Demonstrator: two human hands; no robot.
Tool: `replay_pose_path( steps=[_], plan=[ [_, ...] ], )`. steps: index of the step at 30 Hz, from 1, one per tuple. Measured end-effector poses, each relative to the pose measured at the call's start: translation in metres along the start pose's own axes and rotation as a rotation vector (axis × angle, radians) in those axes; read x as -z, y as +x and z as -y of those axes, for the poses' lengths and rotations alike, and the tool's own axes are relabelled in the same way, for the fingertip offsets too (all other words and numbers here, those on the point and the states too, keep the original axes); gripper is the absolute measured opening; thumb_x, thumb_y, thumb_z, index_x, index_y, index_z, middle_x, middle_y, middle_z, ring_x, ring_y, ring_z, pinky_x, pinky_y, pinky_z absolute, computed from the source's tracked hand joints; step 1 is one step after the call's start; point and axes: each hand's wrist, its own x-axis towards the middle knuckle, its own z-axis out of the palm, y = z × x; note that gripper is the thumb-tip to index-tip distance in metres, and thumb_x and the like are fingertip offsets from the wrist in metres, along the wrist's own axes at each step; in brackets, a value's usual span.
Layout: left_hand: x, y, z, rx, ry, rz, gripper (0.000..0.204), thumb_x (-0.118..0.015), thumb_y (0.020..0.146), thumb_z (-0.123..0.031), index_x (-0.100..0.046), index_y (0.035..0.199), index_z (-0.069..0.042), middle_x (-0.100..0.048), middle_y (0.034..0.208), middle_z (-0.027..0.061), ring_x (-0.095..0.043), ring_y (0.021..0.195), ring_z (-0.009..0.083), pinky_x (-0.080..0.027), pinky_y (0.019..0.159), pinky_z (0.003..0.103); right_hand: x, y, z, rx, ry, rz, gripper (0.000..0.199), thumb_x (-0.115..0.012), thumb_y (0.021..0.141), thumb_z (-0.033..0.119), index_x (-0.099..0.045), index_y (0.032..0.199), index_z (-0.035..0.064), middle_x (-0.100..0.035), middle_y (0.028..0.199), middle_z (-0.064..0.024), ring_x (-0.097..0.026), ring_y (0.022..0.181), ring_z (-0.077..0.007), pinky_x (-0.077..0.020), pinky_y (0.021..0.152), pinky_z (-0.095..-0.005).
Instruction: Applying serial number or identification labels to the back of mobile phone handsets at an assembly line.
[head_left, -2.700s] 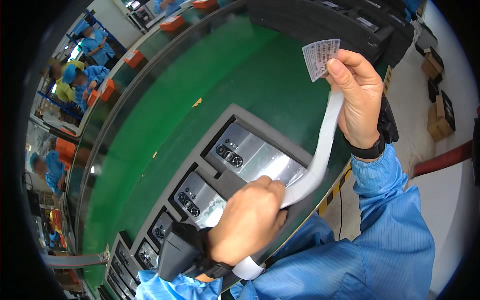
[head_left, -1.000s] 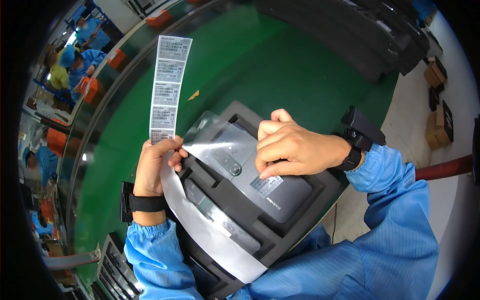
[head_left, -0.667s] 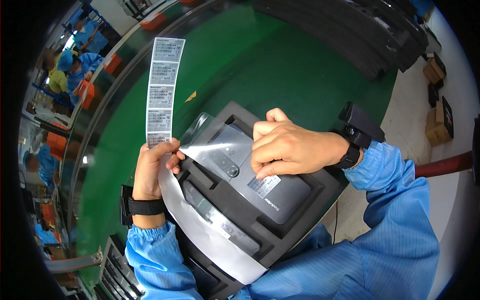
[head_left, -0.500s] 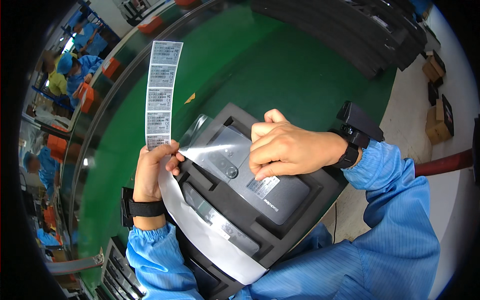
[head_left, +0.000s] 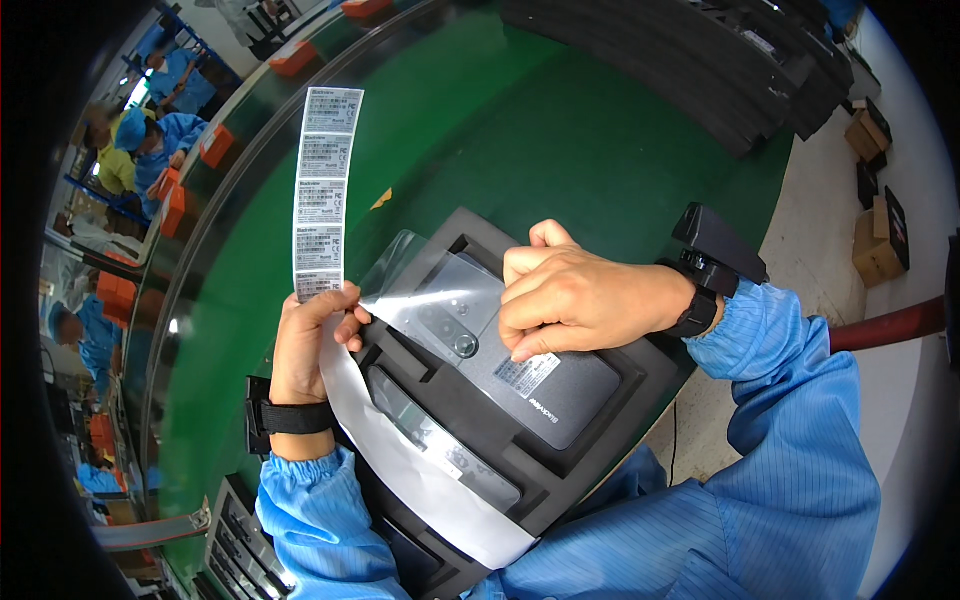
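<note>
A dark smartphone [head_left: 585,395] lies back side up in a recess of a black foam tray [head_left: 545,490]. Across its camera end a clear plastic film [head_left: 400,285] is peeled up toward the left. My left hand [head_left: 318,335] pinches the film's edge and also grips a long strip of printed labels [head_left: 320,205], whose white tail [head_left: 420,490] trails over the tray. Fingers bent together, my right hand [head_left: 585,300] presses at a small label [head_left: 528,373] on the phone's back; its fingertips touch the label's upper edge. Beside the phone, a second clear-covered phone-shaped piece [head_left: 450,445] fills another recess.
Under the tray is a green work surface [head_left: 240,400], with a yellow scrap [head_left: 381,198] on it. Stacked black foam trays [head_left: 690,60] stand at the far right. Cardboard boxes [head_left: 878,240] are on the floor. Orange bins [head_left: 172,208] and co-workers in blue [head_left: 180,130] are at the left.
My left hand and the label strip have shifted very slightly; the strip's upper end is a little lower. My right hand stays in place on the phone's label.
</note>
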Motion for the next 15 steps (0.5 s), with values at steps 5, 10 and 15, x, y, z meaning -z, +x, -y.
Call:
replay_pose_path(
  steps=[5,10,15],
  plan=[
    [-0.001,0.004,-0.001,0.003,-0.001,-0.003,0.012,-0.053,0.075,-0.002,-0.053,0.084,0.006,-0.056,0.062,0.0114,-0.045,0.041,0.0065,-0.044,0.040,0.019,0.001,0.001,-0.004,-0.001,-0.008,0.004,0.013,-0.063,0.080,0.023,-0.060,0.074,0.0131,-0.054,0.068,0.0066,-0.041,0.074,-0.0134,-0.0224,0.078,-0.0357],
    [-0.004,0.008,-0.003,-0.005,0.001,-0.007,0.012,-0.054,0.075,-0.002,-0.053,0.084,0.006,-0.056,0.062,0.0117,-0.045,0.042,0.0068,-0.044,0.040,0.019,0.004,0.002,-0.008,0.000,-0.028,-0.006,0.012,-0.064,0.079,0.023,-0.060,0.074,0.0132,-0.053,0.068,0.0062,-0.042,0.075,-0.0139,-0.0226,0.078,-0.0361],
    [-0.005,0.013,-0.003,-0.002,-0.002,0.006,0.012,-0.054,0.076,-0.003,-0.053,0.084,0.006,-0.056,0.062,0.0116,-0.045,0.042,0.0069,-0.043,0.041,0.020,0.006,-0.001,-0.009,0.014,-0.069,-0.013,0.014,-0.064,0.079,0.025,-0.059,0.074,0.0128,-0.051,0.068,0.0056,-0.042,0.076,-0.0147,-0.0236,0.078,-0.0366]
  ],
)
